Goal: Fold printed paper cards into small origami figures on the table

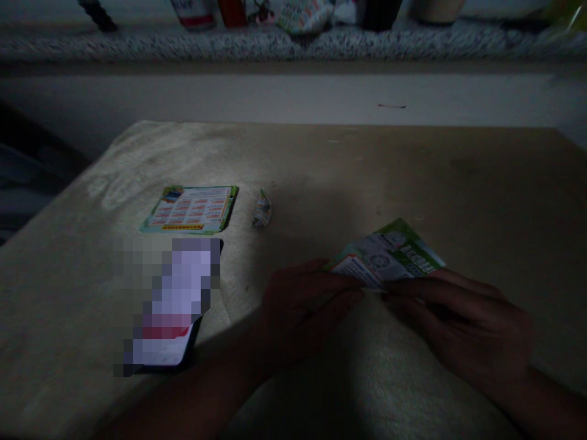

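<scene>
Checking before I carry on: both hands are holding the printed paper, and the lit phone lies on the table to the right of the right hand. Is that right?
Not quite. The head view shows the lit phone on the table to the left of the left hand. The rest stands: that hand and the right hand both hold the printed paper.

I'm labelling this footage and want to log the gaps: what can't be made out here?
Head view, phone: most of its screen, covered by a pixelated patch.
Head view, printed paper: its near edge, hidden by the grip of the left hand and right hand.
Head view, card stack: its fine print, too small and dim to read.
Head view, red container on the ledge: its top, cut off by the upper edge.
</scene>
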The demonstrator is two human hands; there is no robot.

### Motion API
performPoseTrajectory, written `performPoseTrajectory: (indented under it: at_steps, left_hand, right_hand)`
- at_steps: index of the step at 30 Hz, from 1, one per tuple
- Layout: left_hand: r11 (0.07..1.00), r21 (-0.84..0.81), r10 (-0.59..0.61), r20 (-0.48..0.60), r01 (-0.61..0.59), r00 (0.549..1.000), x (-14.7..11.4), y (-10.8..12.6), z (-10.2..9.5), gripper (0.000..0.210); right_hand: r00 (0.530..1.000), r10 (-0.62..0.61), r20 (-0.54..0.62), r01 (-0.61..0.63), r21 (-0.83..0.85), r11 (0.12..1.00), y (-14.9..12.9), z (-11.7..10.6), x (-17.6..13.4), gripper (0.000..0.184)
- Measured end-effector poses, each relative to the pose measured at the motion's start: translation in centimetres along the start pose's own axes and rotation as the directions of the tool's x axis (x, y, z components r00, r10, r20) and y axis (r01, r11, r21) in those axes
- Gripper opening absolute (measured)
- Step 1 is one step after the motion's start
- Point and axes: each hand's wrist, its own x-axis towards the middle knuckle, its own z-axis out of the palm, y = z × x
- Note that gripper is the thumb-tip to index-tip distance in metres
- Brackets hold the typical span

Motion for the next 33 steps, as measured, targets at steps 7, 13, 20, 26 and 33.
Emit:
performPoseTrajectory:
  at_steps: [7, 13, 20, 26, 33]
  left_hand:
    - [0.996, -0.035, -0.085, -0.058, 0.083, 0.995, -0.33, -0.11, 0.32, 0.008]
    - [0.971, -0.130, -0.211, -0.093, 0.198, 0.973, -0.68, -0.15, 0.75, 0.008]
    - [0.992, -0.016, -0.129, -0.111, 0.128, 0.985, -0.75, -0.16, 0.59, 0.008]
    - [0.999, 0.030, 0.019, -0.030, -0.019, 0.999, -0.40, 0.00, 0.26, 0.006]
    - [0.999, -0.025, -0.024, -0.090, 0.022, 0.996, -0.40, 0.06, 0.71, 0.005]
  right_hand:
    - [1.000, -0.004, -0.030, 0.004, 0.018, 1.000, -0.11, 0.24, 0.11, 0.013]
    - [0.997, -0.017, -0.075, 0.018, 0.013, 1.000, -0.02, 0.43, 0.02, 0.019]
    - [1.000, -0.025, -0.020, 0.026, 0.055, 0.998, -0.04, 0.37, 0.34, 0.014]
    - [1.000, -0.008, -0.013, 0.008, 0.021, 1.000, -0.01, 0.15, 0.08, 0.010]
    - [1.000, 0.022, 0.018, -0.023, 0.075, 0.997, -0.42, 0.02, 0.16, 0.013]
